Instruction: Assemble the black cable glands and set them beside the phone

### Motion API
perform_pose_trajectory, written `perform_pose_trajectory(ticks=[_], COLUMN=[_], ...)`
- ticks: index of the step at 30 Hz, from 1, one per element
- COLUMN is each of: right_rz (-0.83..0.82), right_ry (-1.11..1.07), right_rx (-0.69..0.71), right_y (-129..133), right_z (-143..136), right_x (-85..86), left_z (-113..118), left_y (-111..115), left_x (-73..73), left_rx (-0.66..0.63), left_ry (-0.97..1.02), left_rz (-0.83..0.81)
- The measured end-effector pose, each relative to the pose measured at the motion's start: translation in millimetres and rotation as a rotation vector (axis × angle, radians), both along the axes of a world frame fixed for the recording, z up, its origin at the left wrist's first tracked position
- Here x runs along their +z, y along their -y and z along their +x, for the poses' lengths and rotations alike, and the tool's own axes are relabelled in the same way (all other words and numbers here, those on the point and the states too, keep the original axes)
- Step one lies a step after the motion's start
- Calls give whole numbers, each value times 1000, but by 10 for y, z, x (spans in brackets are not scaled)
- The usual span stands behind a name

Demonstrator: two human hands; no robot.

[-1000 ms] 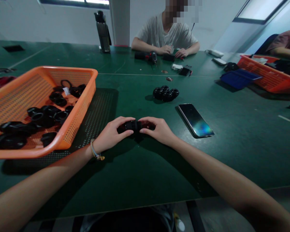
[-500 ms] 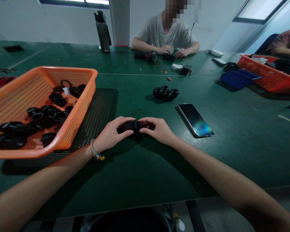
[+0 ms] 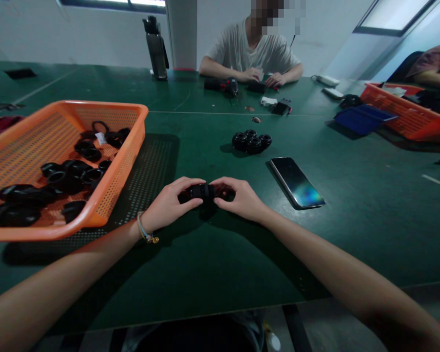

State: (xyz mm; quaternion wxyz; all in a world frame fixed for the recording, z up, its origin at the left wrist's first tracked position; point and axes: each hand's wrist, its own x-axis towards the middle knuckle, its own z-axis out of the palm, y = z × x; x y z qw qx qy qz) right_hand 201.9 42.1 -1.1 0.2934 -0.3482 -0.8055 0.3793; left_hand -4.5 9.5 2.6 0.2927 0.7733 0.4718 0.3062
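Observation:
Between my hands, low over the green table (image 3: 205, 274), is a black plastic pipe fitting (image 3: 202, 191) lying crosswise. My left hand (image 3: 173, 199) is closed round its left end, thumb in front and fingers behind. My right hand (image 3: 244, 198) grips the right end the same way; parts of the fitting are hidden by my fingers. Beyond my hands a cluster of several black ring-shaped parts (image 3: 252, 142) sits on the table. On the left stands an orange basket (image 3: 122, 176) with more black fittings (image 3: 64, 178) in it.
A smartphone (image 3: 297, 183) lies right of my hands. Farther off are a power drill (image 3: 223, 86), a dark bottle (image 3: 156, 54), a blue tray (image 3: 363, 120) and a second orange basket (image 3: 418, 120). Across the table sits a person (image 3: 253, 49); another person's arm shows at far right.
The fingers and thumb of my right hand have shifted slightly on the fitting. My left hand stays in place, and the things on the table have not moved.

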Motion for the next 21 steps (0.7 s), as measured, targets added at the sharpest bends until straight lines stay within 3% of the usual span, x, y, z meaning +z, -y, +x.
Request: perform_pose_trajectory(ticks=[21], right_rz=[24], right_ry=[22], right_rx=[-7], right_y=[1], right_z=[-8], right_x=[-7], left_z=[-3], left_y=[-7], left_x=[-10], left_rx=[-2], left_ry=[-6], left_rz=[21])
